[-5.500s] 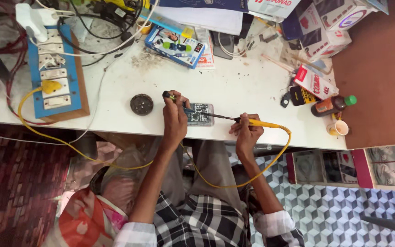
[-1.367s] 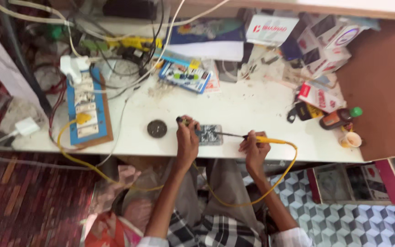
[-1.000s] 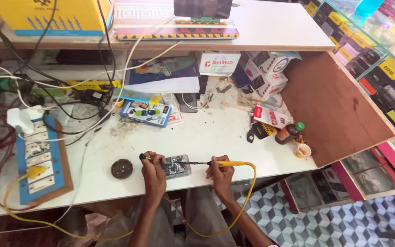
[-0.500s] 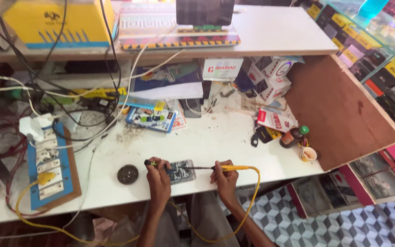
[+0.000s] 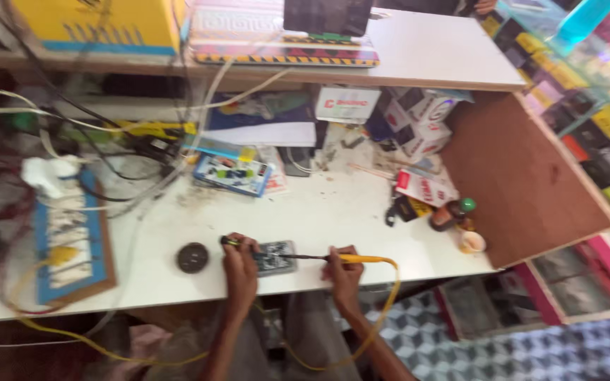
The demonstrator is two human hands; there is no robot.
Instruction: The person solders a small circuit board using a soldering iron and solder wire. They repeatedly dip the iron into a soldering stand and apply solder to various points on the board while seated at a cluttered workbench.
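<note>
Head view: left hand [image 5: 240, 267] pins the circuit board [image 5: 275, 257] at the surface [image 5: 333, 212] edge, fingers closed on a small tool; right hand [image 5: 345, 271] grips the yellow soldering iron [image 5: 340, 258], tip at the board. Soldering seems underway; steadiness matters next.

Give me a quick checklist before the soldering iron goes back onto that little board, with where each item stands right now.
1. Board held down: the left hand rests on the small circuit board on the white bench. Ok.
2. Iron in hand: the right hand has a grip on the yellow-handled soldering iron, its tip pointing at the board. Ok.
3. Tip on the right spot: picture too blurred. Cannot tell.
4. Cord free: the yellow cord loops off the bench edge below the right hand. Ok.
5. Nearby spill risk: the small brown bottle with a green cap stands upright, well to the right. Ok.
</note>
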